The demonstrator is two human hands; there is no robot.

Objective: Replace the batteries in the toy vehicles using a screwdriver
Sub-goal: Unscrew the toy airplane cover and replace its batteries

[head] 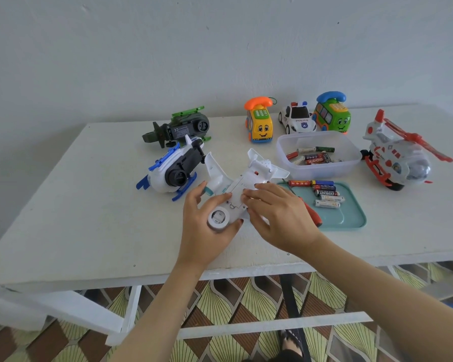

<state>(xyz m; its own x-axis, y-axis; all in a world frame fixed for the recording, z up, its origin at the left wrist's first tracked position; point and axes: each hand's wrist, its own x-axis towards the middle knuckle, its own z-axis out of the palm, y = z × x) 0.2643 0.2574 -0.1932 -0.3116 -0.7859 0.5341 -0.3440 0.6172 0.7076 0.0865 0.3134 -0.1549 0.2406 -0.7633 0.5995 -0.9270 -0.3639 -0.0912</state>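
A white plastic toy airplane lies belly-up near the front middle of the white table, turned over, it seems, so that its battery hatch faces the person. The left hand wraps around the nose end to steady it. The right hand grasps nothing and lays fairly straight fingers on the underside, probably pressing or feeling the cover. The red-handled screwdriver lies untouched just beside that hand, on the edge of a teal plastic tray where loose cylindrical batteries are lined up within reach. A clear plastic tub behind holds more. A blue-and-white toy helicopter and a dark green toy helicopter also lie underside-up.
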